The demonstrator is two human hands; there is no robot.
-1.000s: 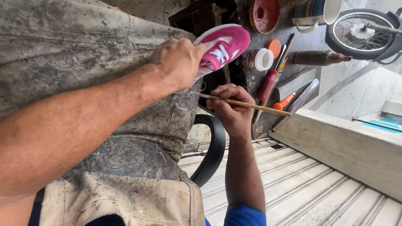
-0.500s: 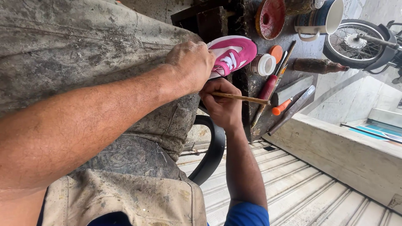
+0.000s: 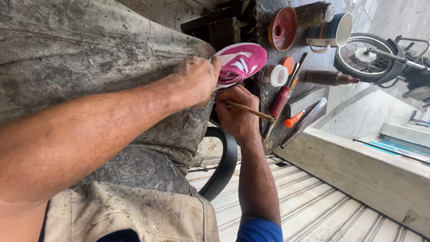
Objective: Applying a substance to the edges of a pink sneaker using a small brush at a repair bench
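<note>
A pink and white sneaker [image 3: 244,60] rests on my lap against my stained grey trousers. My left hand [image 3: 197,78] grips it at the heel end and holds it steady. Just below the shoe, my right hand [image 3: 237,114] is closed around a thin wooden-handled tool [image 3: 253,111]. The tool's inner end sits at the shoe's sole edge, where both hands nearly touch. Its tip is hidden behind my fingers.
A dark work surface beside the shoe holds a small white jar [image 3: 275,75], an orange lid [image 3: 288,64], a red-handled tool [image 3: 280,101], an orange-handled tool [image 3: 293,120], a bottle [image 3: 329,77], a mug [image 3: 331,29] and a red dish [image 3: 283,28]. A motorcycle wheel [image 3: 365,56] and a corrugated metal shutter [image 3: 313,210] lie beyond.
My right hand with the wooden tool has come up to the shoe's sole beside my left hand. The shoe has stayed in my left hand's grip throughout.
</note>
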